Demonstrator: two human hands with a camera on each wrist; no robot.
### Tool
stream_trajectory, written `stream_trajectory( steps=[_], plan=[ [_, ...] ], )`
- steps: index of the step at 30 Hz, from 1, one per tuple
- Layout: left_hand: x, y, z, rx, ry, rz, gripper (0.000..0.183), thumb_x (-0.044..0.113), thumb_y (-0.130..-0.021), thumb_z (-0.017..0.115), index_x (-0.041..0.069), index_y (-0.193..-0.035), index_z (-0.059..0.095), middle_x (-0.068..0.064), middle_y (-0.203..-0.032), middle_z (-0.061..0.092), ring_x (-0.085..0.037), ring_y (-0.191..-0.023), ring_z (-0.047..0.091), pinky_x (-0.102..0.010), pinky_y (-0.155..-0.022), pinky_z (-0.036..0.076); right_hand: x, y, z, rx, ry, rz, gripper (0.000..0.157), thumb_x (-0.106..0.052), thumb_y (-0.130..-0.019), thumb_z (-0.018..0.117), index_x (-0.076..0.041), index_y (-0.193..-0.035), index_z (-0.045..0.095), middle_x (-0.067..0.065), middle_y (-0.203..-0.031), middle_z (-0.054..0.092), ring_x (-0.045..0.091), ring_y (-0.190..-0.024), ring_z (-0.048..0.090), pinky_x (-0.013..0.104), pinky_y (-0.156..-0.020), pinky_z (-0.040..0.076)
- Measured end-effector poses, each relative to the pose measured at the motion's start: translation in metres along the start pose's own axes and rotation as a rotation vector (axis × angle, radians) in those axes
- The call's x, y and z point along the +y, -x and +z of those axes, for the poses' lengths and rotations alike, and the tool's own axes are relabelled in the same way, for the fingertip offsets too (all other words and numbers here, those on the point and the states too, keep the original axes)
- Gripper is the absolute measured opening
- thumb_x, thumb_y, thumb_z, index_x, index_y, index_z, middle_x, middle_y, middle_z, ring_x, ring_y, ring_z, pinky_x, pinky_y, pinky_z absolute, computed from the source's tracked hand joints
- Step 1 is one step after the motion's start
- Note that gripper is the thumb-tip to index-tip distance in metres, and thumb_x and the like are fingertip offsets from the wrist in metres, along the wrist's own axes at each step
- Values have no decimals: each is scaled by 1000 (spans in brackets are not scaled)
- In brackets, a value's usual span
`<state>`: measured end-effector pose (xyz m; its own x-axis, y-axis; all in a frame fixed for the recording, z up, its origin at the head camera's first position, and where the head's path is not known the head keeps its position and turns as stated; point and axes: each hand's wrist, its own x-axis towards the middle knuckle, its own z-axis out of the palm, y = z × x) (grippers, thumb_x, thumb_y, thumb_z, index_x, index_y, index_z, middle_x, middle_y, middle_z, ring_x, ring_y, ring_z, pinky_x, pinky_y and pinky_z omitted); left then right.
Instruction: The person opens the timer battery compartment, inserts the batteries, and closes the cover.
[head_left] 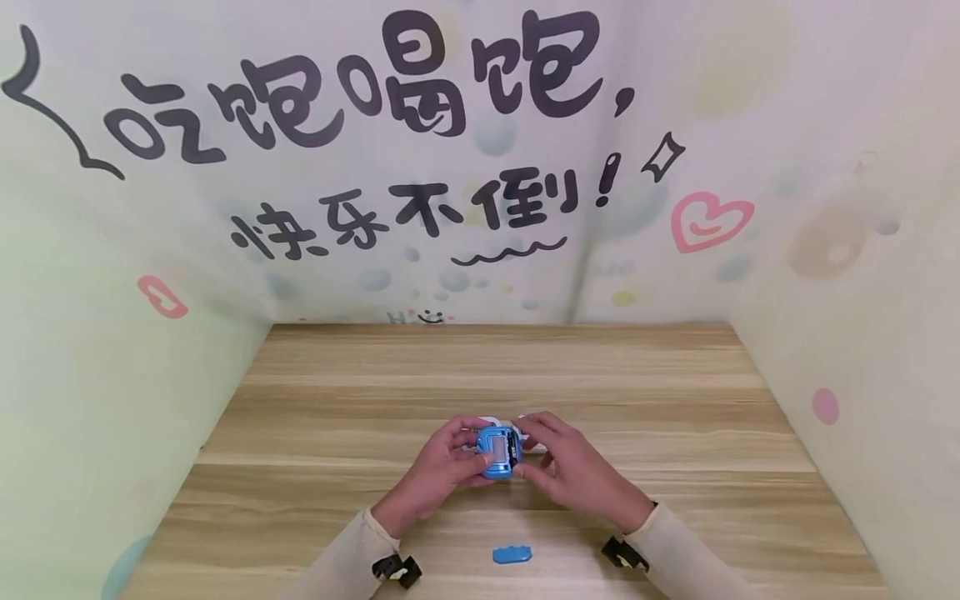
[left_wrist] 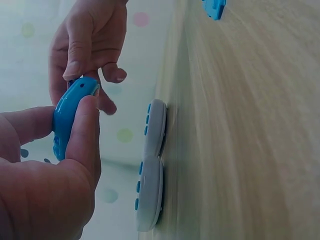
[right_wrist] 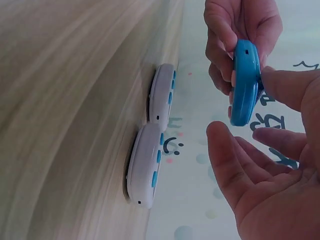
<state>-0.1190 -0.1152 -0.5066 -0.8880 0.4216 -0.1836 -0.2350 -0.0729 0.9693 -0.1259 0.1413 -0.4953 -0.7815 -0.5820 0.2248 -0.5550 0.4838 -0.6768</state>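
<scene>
My left hand (head_left: 438, 468) grips a small blue handheld device (head_left: 493, 467) above the table, its thumb on the face with a grey rectangular panel. Along the device's right side is an uncovered recess with a dark, battery-like piece (head_left: 513, 447) in it. My right hand (head_left: 573, 471) is at that side, one fingertip (right_wrist: 272, 80) touching the recess edge while the other fingers are spread apart from the device. On the table in front of both hands lies a loose blue cover (head_left: 512, 554) with small tabs.
Two white rounded devices (left_wrist: 150, 195) with blue buttons lie end to end on the wooden table (head_left: 315, 492), behind the hands and partly hidden by them in the head view. Printed walls (head_left: 847, 317) enclose the table at the back and sides.
</scene>
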Motion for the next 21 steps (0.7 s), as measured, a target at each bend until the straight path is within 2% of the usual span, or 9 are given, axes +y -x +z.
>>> stream_trajectory(
  steps=[3, 5, 8, 12, 17, 21],
  plan=[
    [1, 0, 1, -18, 1, -2, 56, 8, -101, 71, 0, -149, 44, -24, -136, 56, -23, -108, 69, -42, -91, 66, 2, -1, -2, -26, -33, 6, 62, -31, -101, 74, -7, -155, 53, 12, -150, 59, 24, -113, 71, 26, -80, 65],
    [2, -1, 2, -26, -3, -1, 55, 8, -101, 71, 0, -150, 45, -24, -136, 56, -22, -108, 69, -40, -90, 66, 4, -2, -2, -50, -59, -10, 62, -29, -102, 72, -4, -155, 51, 17, -153, 57, 26, -117, 70, 25, -83, 65],
    [3, -1, 2, -34, -8, 3, 55, 7, -102, 70, -1, -150, 45, -24, -136, 57, -22, -107, 70, -39, -89, 67, 5, -3, -1, -70, -91, -33, 60, -24, -102, 72, -1, -154, 52, 18, -152, 59, 23, -121, 69, 23, -87, 64],
    [3, -1, 2, -39, -15, 17, 55, 5, -101, 69, -3, -150, 45, -25, -136, 57, -22, -107, 70, -41, -90, 67, 6, -5, 3, -38, -132, -31, 54, -17, -99, 76, -1, -147, 58, 11, -142, 66, 15, -109, 72, 28, -88, 66],
    [2, 0, 2, -49, -40, 33, 55, 3, -100, 70, -5, -148, 46, -25, -133, 58, -23, -106, 71, -45, -90, 66, 6, -6, 6, -29, -262, 76, 48, -12, -92, 83, -11, -135, 61, 7, -116, 69, 11, -93, 69, 26, -83, 65],
    [3, 2, 3, -47, -76, 26, 55, 4, -99, 71, -4, -148, 47, -23, -131, 59, -22, -102, 72, -44, -87, 67, 5, -8, 7, -37, -329, 149, 46, -11, -89, 86, -14, -129, 63, 5, -110, 68, 14, -89, 66, 25, -81, 63]
  ],
)
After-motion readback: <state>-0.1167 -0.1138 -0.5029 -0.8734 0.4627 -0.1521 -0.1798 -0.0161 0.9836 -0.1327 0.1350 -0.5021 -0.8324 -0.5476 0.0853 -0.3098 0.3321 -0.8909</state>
